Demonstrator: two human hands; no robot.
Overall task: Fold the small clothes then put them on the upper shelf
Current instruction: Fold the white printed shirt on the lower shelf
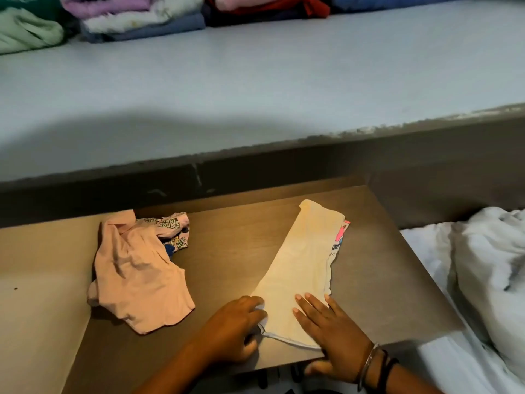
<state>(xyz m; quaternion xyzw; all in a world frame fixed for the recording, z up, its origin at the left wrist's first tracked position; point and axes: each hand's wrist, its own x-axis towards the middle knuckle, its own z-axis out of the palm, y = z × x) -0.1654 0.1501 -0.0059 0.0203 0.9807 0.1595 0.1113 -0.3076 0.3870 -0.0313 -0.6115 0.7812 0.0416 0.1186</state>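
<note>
A small cream-white garment (304, 263), folded lengthwise with a colourful print peeking out at its right edge, lies on the brown table (244, 245). My left hand (233, 328) grips its near left corner with curled fingers. My right hand (329, 328) lies flat on its near end, fingers spread, thumb under the table edge. A crumpled pink garment (139, 277) lies to the left, with a printed cartoon garment (173, 231) partly under it. The pale upper shelf (255, 89) runs across behind the table.
Folded clothes (147, 15) in purple, white, blue, red and green are stacked along the far back of the shelf. White bedding (488, 274) lies to the right of the table. A lighter tan surface (39, 294) adjoins the table on the left.
</note>
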